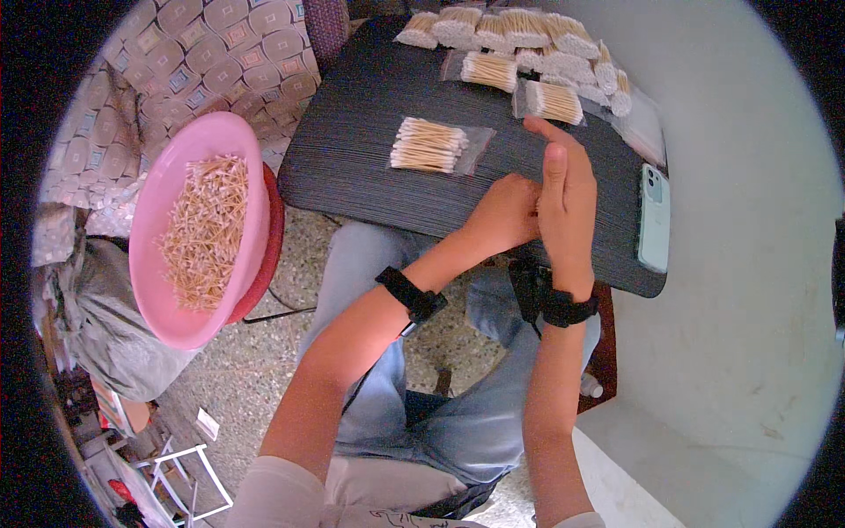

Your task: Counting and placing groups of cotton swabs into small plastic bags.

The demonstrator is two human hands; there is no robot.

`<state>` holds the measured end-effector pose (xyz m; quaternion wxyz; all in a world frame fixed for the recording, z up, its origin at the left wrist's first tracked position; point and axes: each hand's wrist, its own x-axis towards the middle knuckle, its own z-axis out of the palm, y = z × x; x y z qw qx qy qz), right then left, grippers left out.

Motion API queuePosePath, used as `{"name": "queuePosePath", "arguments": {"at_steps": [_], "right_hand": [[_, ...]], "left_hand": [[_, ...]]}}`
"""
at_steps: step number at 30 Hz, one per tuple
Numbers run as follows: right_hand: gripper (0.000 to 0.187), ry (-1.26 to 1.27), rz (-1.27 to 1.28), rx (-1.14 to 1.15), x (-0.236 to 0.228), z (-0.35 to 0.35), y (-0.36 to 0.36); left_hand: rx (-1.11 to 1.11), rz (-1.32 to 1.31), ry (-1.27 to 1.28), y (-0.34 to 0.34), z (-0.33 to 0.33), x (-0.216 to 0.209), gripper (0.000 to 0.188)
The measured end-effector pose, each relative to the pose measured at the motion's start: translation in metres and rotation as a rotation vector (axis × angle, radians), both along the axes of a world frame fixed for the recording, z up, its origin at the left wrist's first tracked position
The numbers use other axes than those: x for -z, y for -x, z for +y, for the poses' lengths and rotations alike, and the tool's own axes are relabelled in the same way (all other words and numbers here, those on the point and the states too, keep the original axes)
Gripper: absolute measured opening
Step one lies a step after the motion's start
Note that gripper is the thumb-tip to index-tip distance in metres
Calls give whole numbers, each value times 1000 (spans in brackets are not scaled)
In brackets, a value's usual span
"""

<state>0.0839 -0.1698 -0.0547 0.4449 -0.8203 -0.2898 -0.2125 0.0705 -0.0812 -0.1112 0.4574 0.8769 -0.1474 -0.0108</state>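
My left hand (pixel 509 211) is curled closed above the near edge of the dark table (pixel 352 172), its knuckles against my right palm. What its fingers hold, if anything, is hidden. Upright beside it, my right hand (pixel 568 198) is open, with fingers stretched out toward the far side. Just beyond my hands, a bundle of cotton swabs (pixel 427 145) lies on the table, partly in a clear plastic bag (pixel 478 145). Two more bagged bundles, a nearer swab pack (pixel 554 103) and a farther swab pack (pixel 489 70), lie behind.
Several swab packs (pixel 526 28) are piled along the back edge. Clear bags (pixel 641 132) and a pale green phone (pixel 653 220) lie at the right, near the wall (pixel 731 264). Left of the table, a pink basin (pixel 150 255) holds loose cotton swabs (pixel 207 233).
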Motion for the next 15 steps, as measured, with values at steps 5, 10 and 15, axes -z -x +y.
{"name": "queuePosePath", "arguments": {"at_steps": [5, 10, 15], "right_hand": [[33, 225, 151, 59, 10, 9, 6], [28, -73, 90, -22, -6, 0, 3], [19, 64, 136, -12, -12, -9, 15]], "left_hand": [[-129, -340, 187, 4, -3, 14, 30], [-99, -129, 31, 2, 1, -10, 27], [-195, -202, 660, 4, 2, -17, 73]]}}
